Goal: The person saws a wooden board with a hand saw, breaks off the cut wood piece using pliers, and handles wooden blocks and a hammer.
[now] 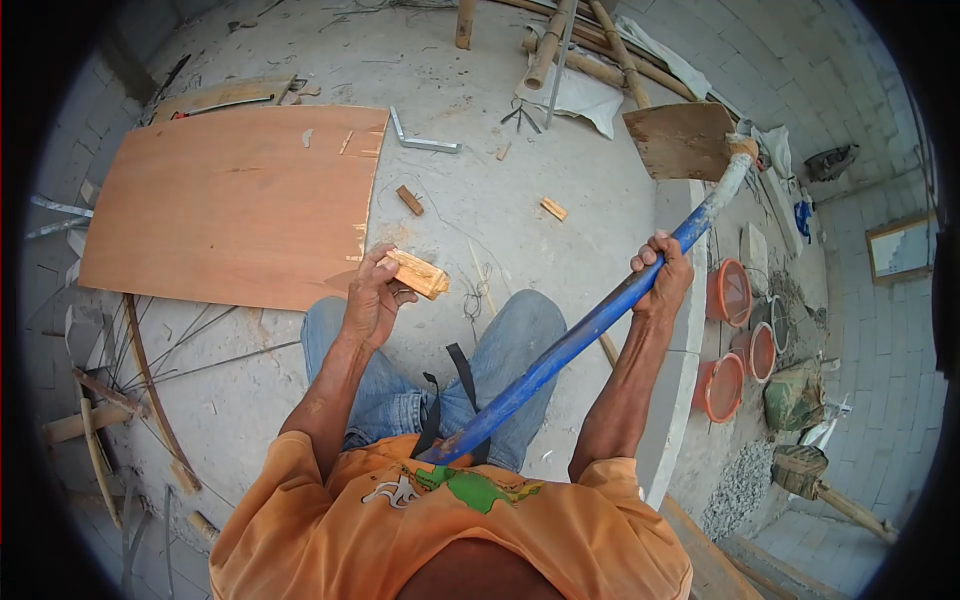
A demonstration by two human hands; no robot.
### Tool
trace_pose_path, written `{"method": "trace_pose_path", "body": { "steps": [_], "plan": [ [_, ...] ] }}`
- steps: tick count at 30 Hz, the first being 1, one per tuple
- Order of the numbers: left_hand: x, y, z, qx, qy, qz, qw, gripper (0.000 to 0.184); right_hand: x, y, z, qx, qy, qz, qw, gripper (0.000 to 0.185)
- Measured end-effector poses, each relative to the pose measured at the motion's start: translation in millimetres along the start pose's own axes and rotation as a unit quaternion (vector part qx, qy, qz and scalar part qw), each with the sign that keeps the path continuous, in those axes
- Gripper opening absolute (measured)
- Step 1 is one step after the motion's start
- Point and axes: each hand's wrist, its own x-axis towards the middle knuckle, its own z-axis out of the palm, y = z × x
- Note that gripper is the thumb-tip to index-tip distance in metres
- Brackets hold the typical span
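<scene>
A small light wooden block [418, 273] is in my left hand [373, 295], gripped at its left end between thumb and fingers. My right hand [664, 275] is wrapped round a long blue pole [590, 328]. The pole slants from my waist up to the right, where its pale, dirty end touches or overlaps a brown wooden board [680, 140]. On the concrete floor beyond my knees lie a dark wooden block [409, 200] and another light block [553, 208].
A large plywood sheet [235, 205] lies at the left, with a bent metal piece [424, 143] beside it. Orange buckets [733, 293] stand right of a low ledge [680, 370]. Bamboo poles [548, 45] lie at the back. Wood strips [150, 370] and rods are at the lower left.
</scene>
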Motion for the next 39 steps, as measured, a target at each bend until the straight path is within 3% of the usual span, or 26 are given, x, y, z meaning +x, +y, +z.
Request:
{"method": "trace_pose_path", "body": {
  "steps": [5, 9, 13, 16, 18, 23, 25, 34, 39],
  "plan": [
    [18, 12, 10, 0.113, -0.012, 0.050, 0.992, 0.056, 25, -103, -20, -0.059, -0.042, -0.051, 0.996, 0.014],
    [26, 6, 12, 0.221, 0.019, 0.080, 0.972, 0.059, 15, -137, -48, -0.219, -0.034, -0.052, 0.974, 0.015],
    [53, -21, -9, 0.286, 0.025, 0.068, 0.955, 0.052, -23, -100, -74, -0.297, -0.016, -0.007, 0.955, 0.017],
    [82, -47, -17, 0.360, -0.031, 0.076, 0.929, 0.046, -40, -44, -102, -0.307, 0.002, 0.055, 0.950, 0.020],
    [101, -62, -7, 0.458, -0.055, 0.090, 0.883, 0.043, -51, -9, -114, -0.305, 0.015, 0.109, 0.946, 0.022],
    [174, -133, -15, 0.483, -0.133, 0.096, 0.860, 0.044, -65, 65, -162, -0.303, 0.009, 0.208, 0.930, 0.020],
    [203, -157, -16, 0.507, -0.098, 0.095, 0.851, 0.041, -73, 83, -172, -0.309, 0.002, 0.222, 0.925, 0.023],
    [308, -232, -11, 0.536, -0.142, 0.108, 0.825, 0.036, -85, 116, -186, -0.356, 0.027, 0.257, 0.898, 0.033],
    [337, -257, -16, 0.504, -0.138, 0.107, 0.846, 0.035, -96, 130, -199, -0.380, 0.038, 0.270, 0.884, 0.034]
  ]
}}
